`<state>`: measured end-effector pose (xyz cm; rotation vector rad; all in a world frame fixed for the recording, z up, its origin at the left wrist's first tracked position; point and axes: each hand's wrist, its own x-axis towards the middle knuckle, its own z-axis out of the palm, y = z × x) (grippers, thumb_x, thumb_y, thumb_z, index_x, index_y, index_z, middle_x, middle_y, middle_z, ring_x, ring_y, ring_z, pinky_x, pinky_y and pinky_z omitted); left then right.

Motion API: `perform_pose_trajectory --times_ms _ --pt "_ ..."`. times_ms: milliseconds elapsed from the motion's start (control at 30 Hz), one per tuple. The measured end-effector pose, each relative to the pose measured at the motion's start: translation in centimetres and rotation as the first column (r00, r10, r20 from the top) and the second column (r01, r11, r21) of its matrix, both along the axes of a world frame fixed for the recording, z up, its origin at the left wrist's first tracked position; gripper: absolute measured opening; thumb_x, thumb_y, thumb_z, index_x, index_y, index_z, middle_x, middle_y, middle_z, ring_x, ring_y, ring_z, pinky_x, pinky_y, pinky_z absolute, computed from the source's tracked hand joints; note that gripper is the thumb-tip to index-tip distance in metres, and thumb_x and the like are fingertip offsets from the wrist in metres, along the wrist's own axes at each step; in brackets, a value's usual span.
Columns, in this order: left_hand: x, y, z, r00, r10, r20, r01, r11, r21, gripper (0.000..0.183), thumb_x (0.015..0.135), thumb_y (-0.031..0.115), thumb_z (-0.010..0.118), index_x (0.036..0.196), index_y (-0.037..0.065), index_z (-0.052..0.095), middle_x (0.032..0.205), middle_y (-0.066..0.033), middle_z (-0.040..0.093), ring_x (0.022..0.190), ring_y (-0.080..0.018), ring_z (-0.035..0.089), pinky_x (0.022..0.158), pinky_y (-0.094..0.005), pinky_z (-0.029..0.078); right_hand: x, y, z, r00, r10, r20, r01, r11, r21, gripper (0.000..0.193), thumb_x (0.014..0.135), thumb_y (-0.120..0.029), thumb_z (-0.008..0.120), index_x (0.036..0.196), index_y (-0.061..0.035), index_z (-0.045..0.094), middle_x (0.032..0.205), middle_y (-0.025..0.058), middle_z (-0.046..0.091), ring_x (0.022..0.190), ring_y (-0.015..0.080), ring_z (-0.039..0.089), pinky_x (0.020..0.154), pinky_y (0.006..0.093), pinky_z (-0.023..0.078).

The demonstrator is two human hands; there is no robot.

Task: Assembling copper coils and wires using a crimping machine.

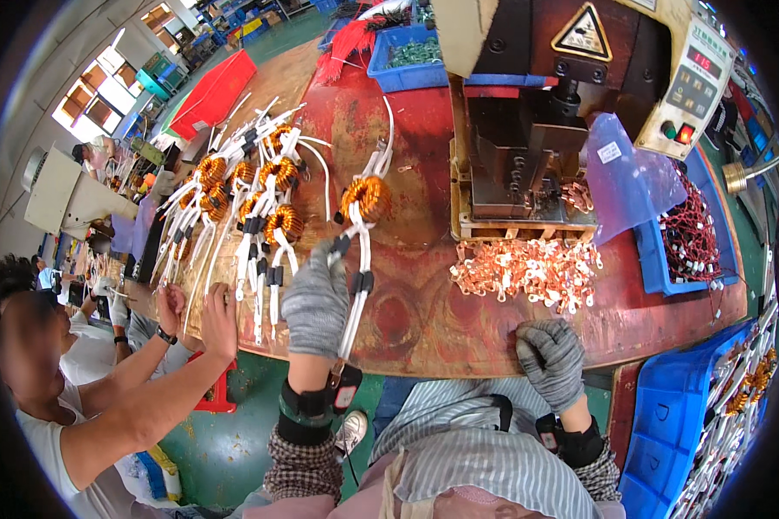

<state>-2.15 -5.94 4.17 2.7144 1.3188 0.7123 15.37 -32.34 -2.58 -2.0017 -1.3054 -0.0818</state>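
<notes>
My left hand [314, 303], in a grey knitted glove, is closed at the white leads of a toroidal coil [365, 199] wound with copper-coloured wire. Black sleeves sit on those leads, which run down past my fingers toward the table's front edge. My right hand [552, 363], gloved the same way, is curled up at the front edge. Its fingers hide whatever it may hold. Beyond it lies a heap of copper terminals [528, 272] in front of the press [511, 164]. Left of my left hand lie several more coils [281, 173] with white leads.
A person's bare hands [219, 320] rest by the coils on the left. Blue bins hold red wires [692, 229] and green parts [414, 54]. A clear bluish bag [632, 177] lies beside the press. Another blue bin [666, 424] with coils stands at the lower right.
</notes>
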Motion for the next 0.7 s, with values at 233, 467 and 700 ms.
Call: perform_pose_trajectory --times_ms 233,467,700 --pt "-2.6 -1.4 6.9 0.812 -0.467 -0.351 0.314 0.856 -0.411 0.045 0.079 0.03 0.061 0.114 0.003 0.054 0.108 -0.0208 0.055 0.102 -0.0362 0.052 0.086 -0.0418 0.043 0.0 -0.4 -0.3 1.0 0.013 -0.003 -0.013 1.0 0.018 0.019 0.074 -0.019 0.065 0.09 -0.0086 0.063 0.089 0.0063 0.062 0.079 0.0263 0.057 0.072 0.0366 0.046" --pt "5.5 5.1 2.4 0.809 -0.299 -0.506 0.254 0.954 -0.158 0.059 0.078 0.045 0.06 0.116 0.0 0.053 0.126 -0.0266 0.042 0.121 -0.036 0.039 0.1 -0.0404 0.033 -0.2 -0.7 0.3 1.0 0.023 -0.014 -0.023 1.0 0.016 0.019 0.075 -0.019 0.065 0.09 -0.0081 0.063 0.091 0.0064 0.063 0.081 0.0261 0.058 0.075 0.0359 0.046" --pt "5.1 8.4 -6.4 0.963 -0.261 0.067 0.263 0.857 -0.443 0.056 0.073 0.036 0.068 0.113 0.0 0.054 0.122 -0.0168 0.045 0.116 -0.0255 0.041 0.094 -0.0325 0.038 -0.2 -0.1 0.5 0.998 0.066 -0.02 -0.066 0.997 0.035 0.018 0.076 -0.018 0.064 0.091 -0.008 0.063 0.091 0.0066 0.063 0.082 0.0261 0.058 0.073 0.0355 0.047"
